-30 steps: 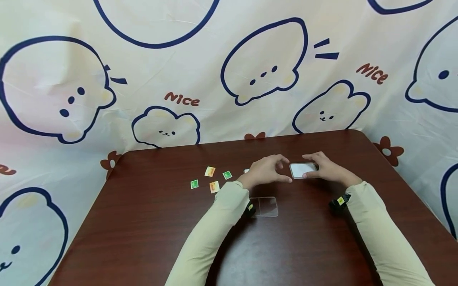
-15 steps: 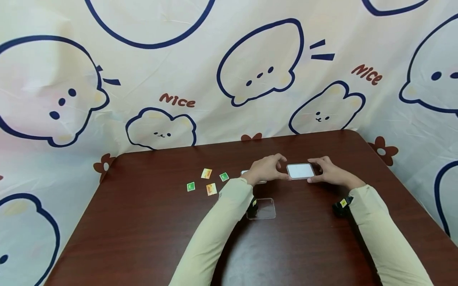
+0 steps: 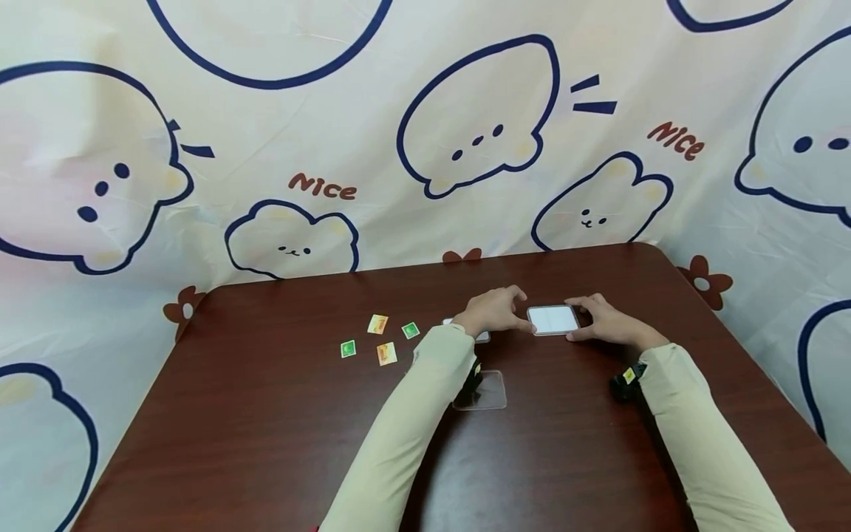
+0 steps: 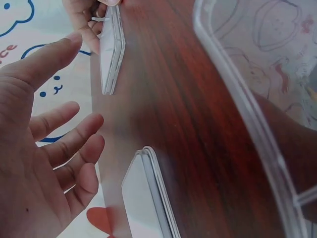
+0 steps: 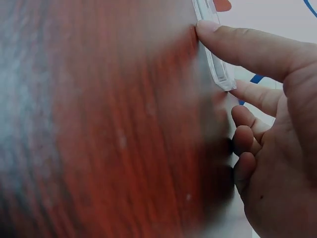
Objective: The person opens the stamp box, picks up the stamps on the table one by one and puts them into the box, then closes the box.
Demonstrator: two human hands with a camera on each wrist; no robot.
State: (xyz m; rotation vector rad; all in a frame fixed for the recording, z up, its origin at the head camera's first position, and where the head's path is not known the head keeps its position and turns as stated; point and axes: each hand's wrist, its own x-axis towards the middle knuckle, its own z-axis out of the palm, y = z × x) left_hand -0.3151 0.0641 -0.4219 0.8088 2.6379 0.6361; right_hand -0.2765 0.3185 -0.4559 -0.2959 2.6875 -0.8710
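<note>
A flat white rectangular case with a clear rim (image 3: 552,321) lies toward the back of the table. My right hand (image 3: 608,324) pinches its right end, thumb at the near edge and index finger at the far corner. The clear plastic edge of the case (image 5: 218,67) shows between those fingers in the right wrist view. My left hand (image 3: 492,311) hovers by the left end, fingers loosely bent and holding nothing. Below it stands a second white flat block with layered edges (image 4: 143,196), partly hidden by the left hand in the head view.
A clear plastic tray (image 3: 488,399) lies nearer, partly behind the left wrist. To the left are two orange cards (image 3: 387,353) and two small green cards (image 3: 348,349). A printed cloth (image 3: 425,148) hangs beyond the brown table (image 3: 266,443).
The right thumb has gone from the top of the case to its near edge, and that hand has drawn back to the right end. The head view has turned slightly right.
</note>
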